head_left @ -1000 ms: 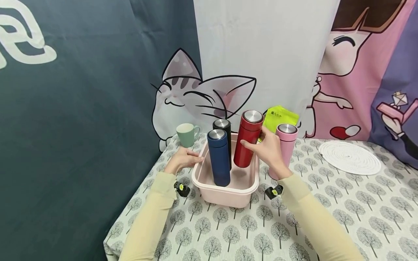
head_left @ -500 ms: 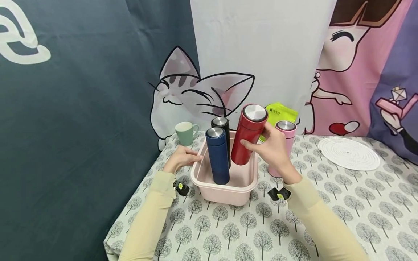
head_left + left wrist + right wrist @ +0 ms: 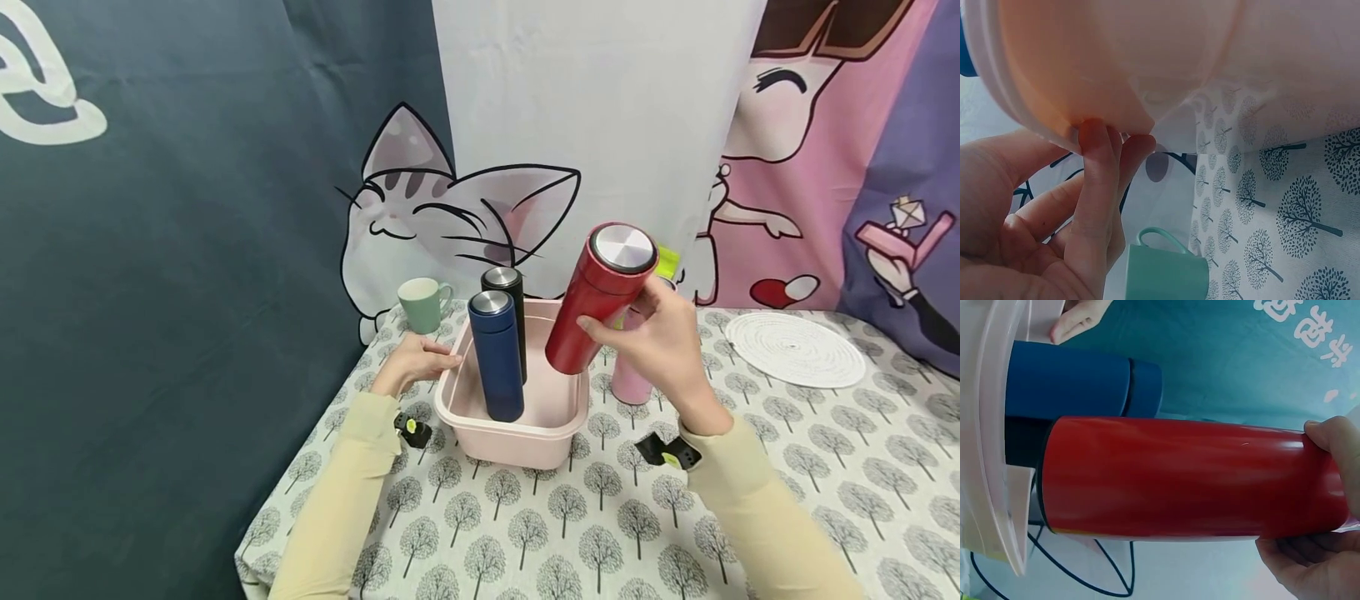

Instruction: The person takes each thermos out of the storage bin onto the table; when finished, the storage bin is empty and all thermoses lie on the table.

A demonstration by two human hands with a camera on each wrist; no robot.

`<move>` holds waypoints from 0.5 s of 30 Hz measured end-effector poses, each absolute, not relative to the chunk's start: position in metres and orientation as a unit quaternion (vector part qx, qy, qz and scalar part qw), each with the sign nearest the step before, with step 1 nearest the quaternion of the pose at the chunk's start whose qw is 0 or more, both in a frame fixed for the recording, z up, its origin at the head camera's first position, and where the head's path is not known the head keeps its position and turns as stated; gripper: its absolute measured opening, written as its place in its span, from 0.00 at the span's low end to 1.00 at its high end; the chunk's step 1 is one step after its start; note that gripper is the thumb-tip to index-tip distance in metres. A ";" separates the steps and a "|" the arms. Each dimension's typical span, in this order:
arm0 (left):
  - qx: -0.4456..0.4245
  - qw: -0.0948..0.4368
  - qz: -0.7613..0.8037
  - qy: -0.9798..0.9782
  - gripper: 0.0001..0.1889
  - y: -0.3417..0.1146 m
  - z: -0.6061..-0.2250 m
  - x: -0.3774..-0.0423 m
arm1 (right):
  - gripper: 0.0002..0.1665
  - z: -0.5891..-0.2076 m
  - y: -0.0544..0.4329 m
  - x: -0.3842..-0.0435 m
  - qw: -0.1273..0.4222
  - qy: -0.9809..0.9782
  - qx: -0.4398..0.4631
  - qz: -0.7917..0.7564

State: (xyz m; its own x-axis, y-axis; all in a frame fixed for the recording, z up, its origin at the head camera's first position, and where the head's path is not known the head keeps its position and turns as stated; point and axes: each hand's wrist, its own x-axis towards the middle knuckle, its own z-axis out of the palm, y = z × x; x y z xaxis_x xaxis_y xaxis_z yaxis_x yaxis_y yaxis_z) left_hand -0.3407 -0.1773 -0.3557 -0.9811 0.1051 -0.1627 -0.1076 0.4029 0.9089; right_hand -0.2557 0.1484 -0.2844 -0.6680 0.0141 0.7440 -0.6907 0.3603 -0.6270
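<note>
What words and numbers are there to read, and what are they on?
Dark curtain, right wrist view: white characters, the middle one maybe "抱"; the others are unclear.
Same curtain, head view: big white mark, cut off, unreadable.
Red bottle, blue bottle, cup: no words or numbers showing.

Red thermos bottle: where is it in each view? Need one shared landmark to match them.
Head: red thermos bottle just right of centre, tilted, held by the right hand.
Left wrist: not in it.
Right wrist: red thermos bottle lies sideways across the middle, running to the hand at the right edge.
Shared landmark: pink plastic bin, centre in head, across the top in left wrist, left edge in right wrist.
</note>
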 end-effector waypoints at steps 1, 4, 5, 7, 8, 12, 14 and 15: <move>0.001 0.099 0.548 0.831 0.24 -0.177 -0.356 -0.341 | 0.31 -0.284 0.151 -0.254 0.341 -0.754 0.221 0.516; 0.000 0.100 0.549 0.830 0.23 -0.178 -0.356 -0.340 | 0.32 -0.282 0.157 -0.249 0.336 -0.755 0.220 0.518; -0.002 0.099 0.548 0.830 0.23 -0.177 -0.356 -0.341 | 0.32 -0.282 0.159 -0.248 0.336 -0.756 0.219 0.518; -0.008 0.097 0.546 0.832 0.23 -0.176 -0.357 -0.341 | 0.33 -0.281 0.164 -0.245 0.335 -0.760 0.214 0.514; -0.011 0.095 0.545 0.833 0.23 -0.176 -0.357 -0.341 | 0.33 -0.281 0.167 -0.243 0.335 -0.763 0.212 0.511; -0.016 0.093 0.545 0.833 0.23 -0.175 -0.357 -0.341 | 0.34 -0.282 0.177 -0.239 0.333 -0.781 0.191 0.493; -0.015 0.095 0.542 0.835 0.24 -0.176 -0.356 -0.341 | 0.34 -0.283 0.181 -0.237 0.332 -0.788 0.181 0.487; -0.014 0.097 0.542 0.834 0.24 -0.176 -0.355 -0.341 | 0.34 -0.284 0.183 -0.237 0.330 -0.791 0.177 0.484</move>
